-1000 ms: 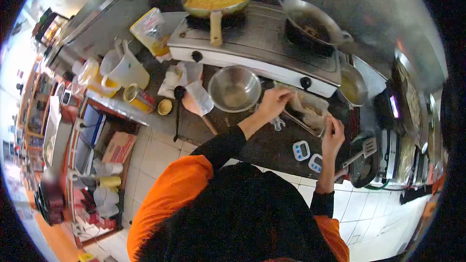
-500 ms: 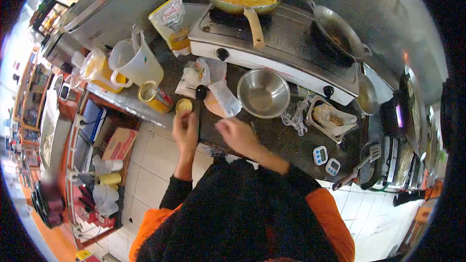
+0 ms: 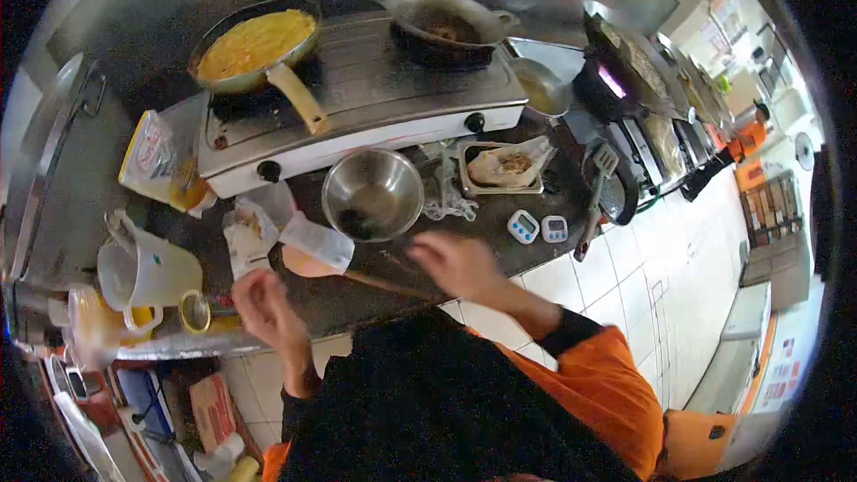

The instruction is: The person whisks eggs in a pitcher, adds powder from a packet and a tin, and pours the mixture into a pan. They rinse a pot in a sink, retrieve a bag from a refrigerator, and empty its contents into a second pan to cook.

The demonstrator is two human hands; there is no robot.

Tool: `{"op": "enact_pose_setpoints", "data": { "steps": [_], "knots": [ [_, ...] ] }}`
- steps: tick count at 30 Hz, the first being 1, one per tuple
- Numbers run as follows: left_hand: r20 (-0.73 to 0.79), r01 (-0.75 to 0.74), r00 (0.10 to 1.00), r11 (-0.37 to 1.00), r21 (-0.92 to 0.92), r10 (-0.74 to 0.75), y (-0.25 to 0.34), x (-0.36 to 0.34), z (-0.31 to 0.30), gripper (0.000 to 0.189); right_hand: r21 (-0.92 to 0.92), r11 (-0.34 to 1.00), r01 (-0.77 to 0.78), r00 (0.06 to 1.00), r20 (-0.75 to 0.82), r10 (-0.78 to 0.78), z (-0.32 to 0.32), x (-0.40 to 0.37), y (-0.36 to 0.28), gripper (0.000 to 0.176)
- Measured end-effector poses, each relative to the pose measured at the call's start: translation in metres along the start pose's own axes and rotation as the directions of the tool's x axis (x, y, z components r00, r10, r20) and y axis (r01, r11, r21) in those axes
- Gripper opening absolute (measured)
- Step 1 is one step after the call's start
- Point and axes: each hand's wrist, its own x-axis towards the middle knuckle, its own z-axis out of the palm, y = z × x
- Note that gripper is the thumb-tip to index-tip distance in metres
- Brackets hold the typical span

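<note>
My left hand (image 3: 270,311) is over the counter's front edge beside an opened tin can (image 3: 195,311), its fingers curled closed and their inside hidden. My right hand (image 3: 457,265) reaches leftward over the counter in front of a steel mixing bowl (image 3: 373,195), fingers bent and smeared by motion. Between the hands lies a wooden paddle (image 3: 308,263), its handle running toward me. A white packet (image 3: 317,243) lies across its head. Behind my left hand is a crumpled white bag (image 3: 248,239). A dark patch shows inside the bowl.
A two-burner stove (image 3: 357,71) bears a frying pan (image 3: 299,89) with a yellow omelette and a wok (image 3: 451,22). Left are a plastic jug (image 3: 165,272) and an upright pouch (image 3: 153,165). Right are a steel tray (image 3: 504,186), two timers (image 3: 538,228) and a slotted turner (image 3: 600,174).
My view has swung to the right, so the stove and counter appear further left. My hands have moved apart, and the left is nearer the tin can in view.
</note>
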Motion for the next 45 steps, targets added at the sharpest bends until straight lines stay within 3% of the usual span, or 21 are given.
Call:
{"op": "enact_pose_setpoints", "data": {
  "steps": [1, 2, 4, 6, 7, 9, 12, 15, 18, 24, 26, 27, 30, 36, 40, 44, 45],
  "knots": [
    [0.065, -0.051, 0.996, 0.993, -0.105, 0.058, -0.006, 0.000, 0.020, 0.019, -0.064, 0.998, 0.028, 0.979, -0.201, -0.040, -0.024, -0.012, 0.016, 0.020],
    [0.232, -0.081, 0.966, 0.988, -0.132, 0.110, -0.004, 0.001, 0.040, 0.020, -0.088, 0.994, -0.058, 0.965, -0.262, 0.033, -0.045, -0.023, 0.045, 0.022],
    [0.498, -0.120, 0.847, 0.979, -0.163, 0.187, 0.013, -0.001, 0.092, 0.026, -0.122, 0.989, -0.079, 0.912, -0.409, 0.022, -0.110, -0.036, 0.045, 0.021],
    [0.638, -0.232, 0.715, 0.958, -0.168, 0.285, 0.027, -0.010, 0.152, 0.041, -0.407, 0.894, -0.186, 0.897, -0.443, -0.015, -0.151, -0.033, 0.041, 0.020],
    [0.675, -0.329, 0.645, 0.927, -0.177, 0.358, 0.023, -0.018, 0.183, 0.053, -0.536, 0.820, -0.202, 0.931, -0.365, -0.009, -0.157, -0.026, 0.046, 0.021],
    [0.724, -0.459, 0.600, 0.888, -0.037, 0.340, 0.016, -0.041, 0.233, 0.080, -0.758, 0.626, -0.181, 0.978, -0.203, 0.037, -0.168, -0.011, 0.056, 0.022],
    [0.741, -0.447, 0.623, 0.891, 0.077, 0.249, 0.007, -0.070, 0.275, 0.095, -0.859, 0.510, -0.043, 0.977, 0.071, 0.202, -0.153, 0.019, 0.074, 0.021],
    [0.747, -0.401, 0.628, 0.913, 0.072, 0.217, -0.002, -0.081, 0.284, 0.095, -0.788, 0.598, 0.145, 0.958, 0.264, 0.115, -0.147, 0.027, 0.093, 0.018],
    [0.753, -0.395, 0.625, 0.915, 0.077, 0.207, -0.006, -0.083, 0.286, 0.093, -0.690, 0.723, -0.027, 0.984, 0.110, 0.142, -0.142, 0.021, 0.104, 0.015],
    [0.762, -0.434, 0.602, 0.899, 0.064, 0.237, -0.007, -0.084, 0.289, 0.091, -0.333, 0.941, -0.053, 0.996, -0.083, 0.026, -0.122, 0.015, 0.136, 0.017],
    [0.762, -0.411, 0.596, 0.911, 0.018, 0.254, -0.006, -0.083, 0.289, 0.091, -0.217, 0.969, -0.115, 0.993, -0.051, 0.107, -0.115, 0.021, 0.150, 0.018],
    [0.765, -0.396, 0.595, 0.918, 0.011, 0.247, -0.004, -0.083, 0.289, 0.091, -0.159, 0.976, -0.147, 0.989, -0.033, 0.144, -0.113, 0.023, 0.154, 0.019],
    [0.762, -0.352, 0.600, 0.936, -0.022, 0.244, 0.002, -0.078, 0.288, 0.091, 0.044, 0.997, -0.057, 0.996, -0.072, 0.061, -0.113, 0.020, 0.166, 0.020],
    [0.763, -0.296, 0.591, 0.950, -0.096, 0.261, 0.001, -0.073, 0.290, 0.091, 0.105, 0.989, -0.106, 0.989, -0.087, 0.116, -0.090, 0.028, 0.186, 0.019],
    [0.752, -0.203, 0.605, 0.964, -0.170, 0.260, 0.002, -0.067, 0.289, 0.092, 0.573, 0.777, -0.261, 0.954, 0.031, 0.297, -0.091, 0.016, 0.191, 0.024],
    [0.833, -0.149, 0.538, 0.987, -0.056, 0.129, 0.011, -0.066, 0.287, 0.092, 0.451, 0.882, -0.137, 0.976, -0.089, 0.198, -0.073, 0.015, 0.204, 0.022],
    [0.812, -0.176, 0.558, 0.981, -0.084, 0.170, 0.009, -0.068, 0.287, 0.091, 0.466, 0.881, -0.081, 0.978, -0.132, 0.160, -0.068, 0.019, 0.205, 0.021]
  ]
}}
